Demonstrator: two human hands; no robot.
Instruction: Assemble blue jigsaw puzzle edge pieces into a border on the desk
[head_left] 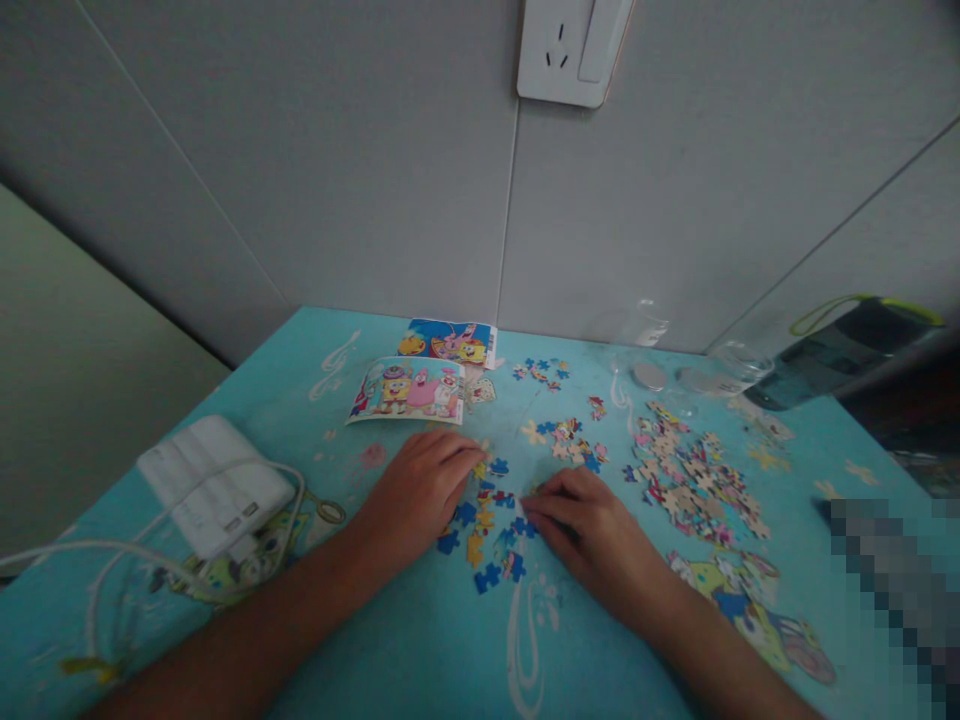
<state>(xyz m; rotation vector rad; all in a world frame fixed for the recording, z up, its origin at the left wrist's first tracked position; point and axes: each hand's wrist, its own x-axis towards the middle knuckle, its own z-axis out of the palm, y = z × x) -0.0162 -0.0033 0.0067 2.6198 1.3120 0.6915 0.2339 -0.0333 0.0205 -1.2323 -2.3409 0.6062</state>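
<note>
A small group of jigsaw pieces (486, 520), mostly blue and yellow, lies on the table between my hands. My left hand (424, 485) is closed at its left side, fingertips pressed together by a yellow piece near the top; what they grip is hidden. On the right edge of the group, my right hand (581, 510) pinches a jigsaw piece, mostly covered by the fingers. Just beyond lie more blue and pale pieces (571, 440). Two cartoon picture sheets, a front one (412, 390) and a blue one behind (450, 343), lie past my left hand.
A big heap of loose pieces (701, 475) spreads at the right. A white power bank (217, 485) with a cable lies left. Further pieces (541, 372), clear containers (731, 370) and a dark bottle (832, 355) are toward the wall (375, 180). A blurred object (892, 570) sits far right.
</note>
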